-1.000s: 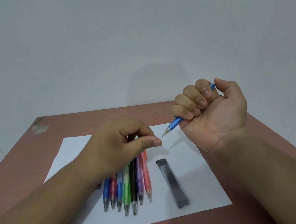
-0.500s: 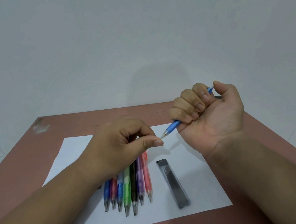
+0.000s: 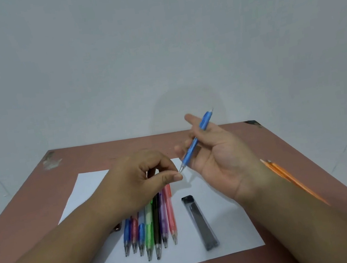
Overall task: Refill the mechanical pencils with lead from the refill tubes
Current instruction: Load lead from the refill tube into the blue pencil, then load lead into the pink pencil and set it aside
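A plain pale wall stands behind my reddish-brown table (image 3: pixel 231 136), where a white sheet of paper (image 3: pixel 91 188) is spread under my work. Half a second ago my right hand (image 3: pixel 219 160) was clenched in a fist round the blue plastic mechanical pencil (image 3: pixel 192 146); now the fingers have straightened and the pencil lies loose across them, held up off the paper, its cap end pointing up and away, its metal tip slanting down toward my left hand (image 3: pixel 143 176). That hand is as it was, thumb and forefinger pinched together right at the tip; whatever sits between them is too thin to make out, though I judge it to be a lead. The loosened grip suggests that the feeding is done or being readjusted, I cannot tell which.

The pencil is slim, with a translucent blue barrel and a pale cap. The dark, flat, rectangular lead refill tube (image 3: pixel 200 222) lies on the paper just right of the row of coloured mechanical pencils (image 3: pixel 153 229). Some orange pencils (image 3: pixel 287 176) lie on the bare table beyond my right forearm.
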Available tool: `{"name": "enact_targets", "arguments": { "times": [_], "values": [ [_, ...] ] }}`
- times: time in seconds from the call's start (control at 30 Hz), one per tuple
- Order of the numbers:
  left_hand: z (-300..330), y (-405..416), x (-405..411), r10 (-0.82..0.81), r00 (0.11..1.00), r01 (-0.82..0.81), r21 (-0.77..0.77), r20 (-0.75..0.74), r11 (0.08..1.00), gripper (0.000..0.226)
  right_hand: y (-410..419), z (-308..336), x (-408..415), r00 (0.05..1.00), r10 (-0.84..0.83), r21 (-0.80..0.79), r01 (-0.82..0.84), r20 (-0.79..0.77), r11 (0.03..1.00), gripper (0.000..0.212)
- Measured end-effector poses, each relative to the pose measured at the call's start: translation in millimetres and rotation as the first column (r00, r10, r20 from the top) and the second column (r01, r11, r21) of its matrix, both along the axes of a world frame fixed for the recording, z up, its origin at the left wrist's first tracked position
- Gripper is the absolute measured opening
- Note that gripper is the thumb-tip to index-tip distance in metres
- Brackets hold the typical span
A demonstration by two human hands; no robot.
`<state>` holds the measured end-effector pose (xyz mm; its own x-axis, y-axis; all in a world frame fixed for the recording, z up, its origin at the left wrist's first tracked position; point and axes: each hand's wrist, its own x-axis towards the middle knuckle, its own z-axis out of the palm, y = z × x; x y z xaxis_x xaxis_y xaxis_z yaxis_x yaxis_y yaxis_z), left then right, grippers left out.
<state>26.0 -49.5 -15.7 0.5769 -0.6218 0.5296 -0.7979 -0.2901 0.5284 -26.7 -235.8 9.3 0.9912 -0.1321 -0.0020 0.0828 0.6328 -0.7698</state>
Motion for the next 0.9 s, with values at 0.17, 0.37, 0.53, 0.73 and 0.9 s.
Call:
{"name": "enact_targets", "arguments": {
  "times": [0.17, 0.37, 0.53, 0.73, 0.9],
  "values": [
    [0, 4, 4, 0.025, 0.999, -0.03, 0.11, 0.048, 0.993, 0.024, 2, 1, -3, 0.996, -0.087, -0.232, 0.081, -0.014, 0.969, 0.035],
    [9, -2, -6, 0.019, 0.992, -0.041, 0.181, 0.123, 0.983, 0.032, -2, 17, -17, 0.98, -0.197, -0.43, 0.169, -0.023, 0.887, 0.036],
    [22, -30, -24, 0.017, 0.998, -0.032, 0.24, 0.063, 0.97, 0.031, -32, 29, -57, 0.967, -0.255, -0.653, 0.19, -0.006, 0.733, 0.026],
    [35, -81, -59, -0.09, 0.993, 0.044, 0.469, 0.077, 0.882, 0.038, -95, 24, -105, 0.853, -0.519, -0.949, 0.201, 0.047, 0.244, 0.011],
    [23, -123, -73, -0.145, 0.989, 0.108, 0.529, 0.029, 0.842, 0.058, -131, 3, -119, 0.775, -0.63, -0.998, 0.066, 0.05, 0.002, 0.011]
  ]
}}
